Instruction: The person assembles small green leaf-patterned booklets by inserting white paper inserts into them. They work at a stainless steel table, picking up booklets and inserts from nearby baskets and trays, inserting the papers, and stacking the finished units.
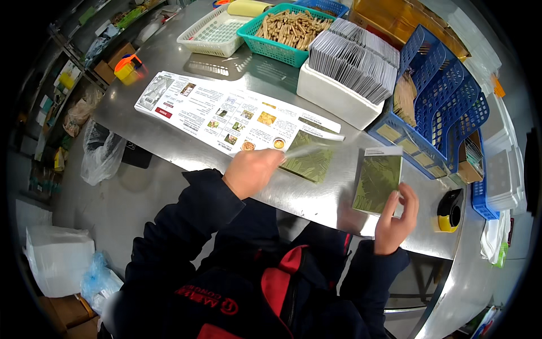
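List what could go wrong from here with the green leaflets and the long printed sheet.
1. The left hand is blurred over the long printed sheet, whose near end reaches the table edge; a quick pull might crease it or slide it off.
2. The right hand grips the folded green leaflet only at its near corner, so it could slip.
3. The yellow tape dispenser sits near the edge and could be knocked.

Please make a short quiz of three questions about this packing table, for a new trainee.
1. True or false: the right hand holds a green leaf-patterned card.
2. What fills the teal basket? A) wooden sticks B) tape rolls C) bottles
3. Which hand rests on the long printed sheet?

Key: 1 true. 2 A, the wooden sticks. 3 the left hand, at the sheet's near end.
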Tool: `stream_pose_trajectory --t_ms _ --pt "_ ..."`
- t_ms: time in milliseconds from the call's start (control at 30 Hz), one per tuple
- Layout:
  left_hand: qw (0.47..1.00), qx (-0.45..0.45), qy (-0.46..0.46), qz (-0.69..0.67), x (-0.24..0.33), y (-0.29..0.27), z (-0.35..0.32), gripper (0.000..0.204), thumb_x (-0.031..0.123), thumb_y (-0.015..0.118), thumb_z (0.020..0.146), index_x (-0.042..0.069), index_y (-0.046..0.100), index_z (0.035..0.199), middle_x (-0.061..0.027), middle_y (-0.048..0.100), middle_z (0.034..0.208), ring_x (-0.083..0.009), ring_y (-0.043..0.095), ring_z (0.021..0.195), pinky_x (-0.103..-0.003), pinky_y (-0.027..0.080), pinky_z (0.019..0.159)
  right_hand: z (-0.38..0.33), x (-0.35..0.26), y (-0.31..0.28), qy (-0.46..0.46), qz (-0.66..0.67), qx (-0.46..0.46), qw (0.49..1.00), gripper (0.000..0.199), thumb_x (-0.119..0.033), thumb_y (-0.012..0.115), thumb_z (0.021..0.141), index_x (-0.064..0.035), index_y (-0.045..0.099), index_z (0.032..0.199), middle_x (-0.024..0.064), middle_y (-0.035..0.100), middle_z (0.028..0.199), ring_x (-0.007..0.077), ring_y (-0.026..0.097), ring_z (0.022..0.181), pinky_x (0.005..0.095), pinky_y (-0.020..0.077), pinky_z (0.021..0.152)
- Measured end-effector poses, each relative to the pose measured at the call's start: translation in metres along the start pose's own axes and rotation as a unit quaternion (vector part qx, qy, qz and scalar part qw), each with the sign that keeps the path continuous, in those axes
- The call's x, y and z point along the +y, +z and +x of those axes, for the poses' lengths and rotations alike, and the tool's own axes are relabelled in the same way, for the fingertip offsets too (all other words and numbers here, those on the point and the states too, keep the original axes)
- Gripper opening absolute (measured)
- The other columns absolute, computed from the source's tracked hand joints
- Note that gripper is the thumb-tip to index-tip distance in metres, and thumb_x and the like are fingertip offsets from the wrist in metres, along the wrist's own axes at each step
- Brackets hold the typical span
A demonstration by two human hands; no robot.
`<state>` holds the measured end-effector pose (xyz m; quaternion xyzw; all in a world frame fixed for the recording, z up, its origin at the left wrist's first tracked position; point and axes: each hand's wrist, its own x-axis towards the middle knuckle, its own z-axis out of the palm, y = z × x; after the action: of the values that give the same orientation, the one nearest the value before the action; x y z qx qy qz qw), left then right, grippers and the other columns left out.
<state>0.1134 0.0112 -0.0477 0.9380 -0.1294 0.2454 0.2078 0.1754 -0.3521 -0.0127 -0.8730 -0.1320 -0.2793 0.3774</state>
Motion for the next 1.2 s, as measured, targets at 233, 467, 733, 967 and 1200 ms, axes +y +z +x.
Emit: stream_pose_trajectory --t_ms 233,467,733,967,1200 --pt "0.97 0.192 -0.118 -0.088 0.019 -0.021 0.006 0.01 0.005 0.078 0.1 -0.004 0.075 0.098 -0.0184 0.071 0.075 -0.0327 0.07 0.06 -0.041 0.052 0.055 -0.007 -0.059 -0.002 -0.134 -0.046 -0.054 0.988 0.03 0.001 0.077 0.091 0.0025 0.072 0.121 0.0218 0.061 0.15 0.0436 0.059 0.135 0.0505 0.0482 0.113" --pt "0.981 0.102 0.165 -0.01 0.051 -0.038 -0.022 0.028 0.005 0.081 0.086 0.002 0.078 0.114 -0.0153 0.08 0.116 -0.0315 0.08 0.106 -0.038 0.066 0.087 -0.038 -0.076 0.039 0.298 0.61 -0.305 0.668 0.067 -0.046 0.043 0.116 0.007 0.048 0.157 0.0213 0.058 0.158 0.0351 0.057 0.145 0.0478 0.0457 0.12" --pt "0.985 0.012 -0.15 -0.081 0.073 -0.036 -0.051 0.087 0.025 0.088 0.087 -0.006 0.049 0.157 -0.029 0.043 0.168 -0.0488 0.039 0.158 -0.053 0.035 0.128 -0.036 -0.068 0.061 0.438 0.649 -0.287 0.552 0.056 0.005 0.057 0.099 0.0073 0.05 0.155 0.0208 0.063 0.15 0.0352 0.062 0.138 0.0485 0.0488 0.117" --pt "0.858 0.029 -0.269 -0.436 0.093 -0.046 -0.044 0.107 0.026 0.091 0.093 -0.013 0.026 0.168 -0.031 0.042 0.169 -0.0346 0.043 0.158 -0.04 0.036 0.128 -0.045 -0.073 0.08 0.334 0.719 -0.399 0.461 0.071 0.007 0.06 0.087 0.0084 0.047 0.157 0.0237 0.061 0.153 0.0392 0.06 0.141 0.0513 0.0469 0.12" --pt "0.881 0.024 -0.287 -0.377 0.083 -0.084 -0.049 0.034 0.019 0.07 0.109 -0.005 0.068 0.132 -0.0225 0.079 0.107 -0.0281 0.079 0.098 -0.039 0.058 0.088 -0.036 -0.099 0.086 0.224 0.559 -0.366 0.709 0.058 0.001 0.072 0.096 0.0052 0.055 0.151 0.0189 0.065 0.147 0.0291 0.066 0.131 0.0443 0.0517 0.111"
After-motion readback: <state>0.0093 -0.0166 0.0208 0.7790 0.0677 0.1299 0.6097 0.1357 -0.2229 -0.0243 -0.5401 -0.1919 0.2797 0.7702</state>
